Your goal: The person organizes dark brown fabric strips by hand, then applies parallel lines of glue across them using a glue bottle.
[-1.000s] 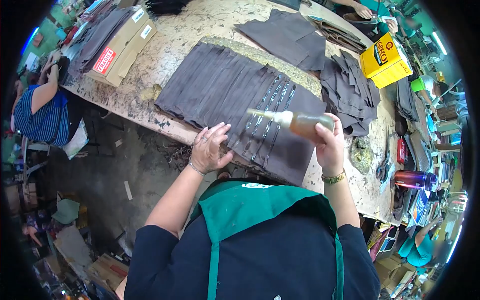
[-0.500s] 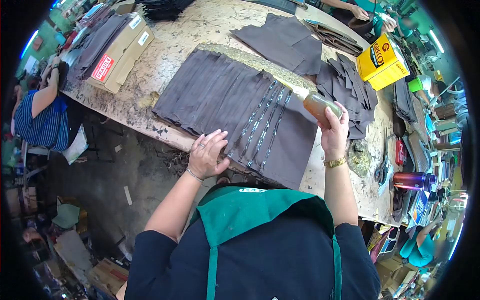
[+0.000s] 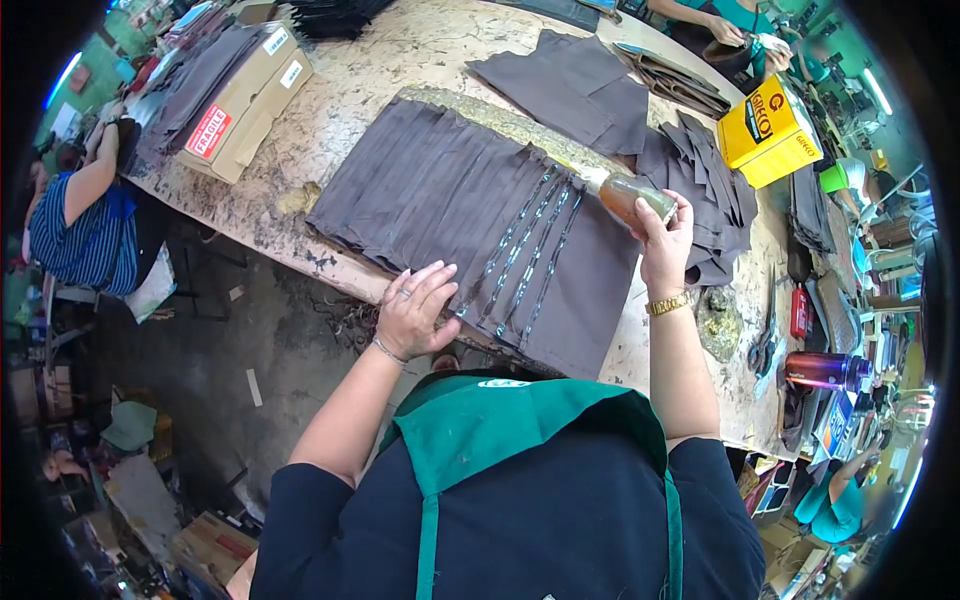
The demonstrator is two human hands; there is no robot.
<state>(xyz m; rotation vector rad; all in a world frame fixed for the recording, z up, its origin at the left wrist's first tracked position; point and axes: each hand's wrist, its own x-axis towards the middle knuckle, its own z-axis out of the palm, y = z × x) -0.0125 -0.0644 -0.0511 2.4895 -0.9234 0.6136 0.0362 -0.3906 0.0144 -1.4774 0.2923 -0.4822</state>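
Note:
My right hand (image 3: 664, 238) is wrapped round a glue bottle (image 3: 622, 199), a clear one with amber liquid inside. Tilted, its pale nozzle points left toward the top end of a glue line. Dark brown fabric-like pieces (image 3: 420, 190) lie overlapped in a row beneath it. Several shiny wet glue lines (image 3: 520, 260) run across the right part of that row, from the far edge toward me. My left hand (image 3: 418, 308) rests at the near edge of the pieces, fingers stretched out and holding nothing.
More dark pieces (image 3: 565, 90) lie beyond the row. A yellow box-shaped can (image 3: 765, 135) stands at right, near scissors (image 3: 765, 345) and a purple tumbler (image 3: 825, 370). At left sits a "FRAGILE" cardboard box (image 3: 250, 110). Other people work around the table (image 3: 370, 60).
The bottle has shifted slightly left, its nozzle closer to the top of the rightmost glue line. My left hand stays in the same place.

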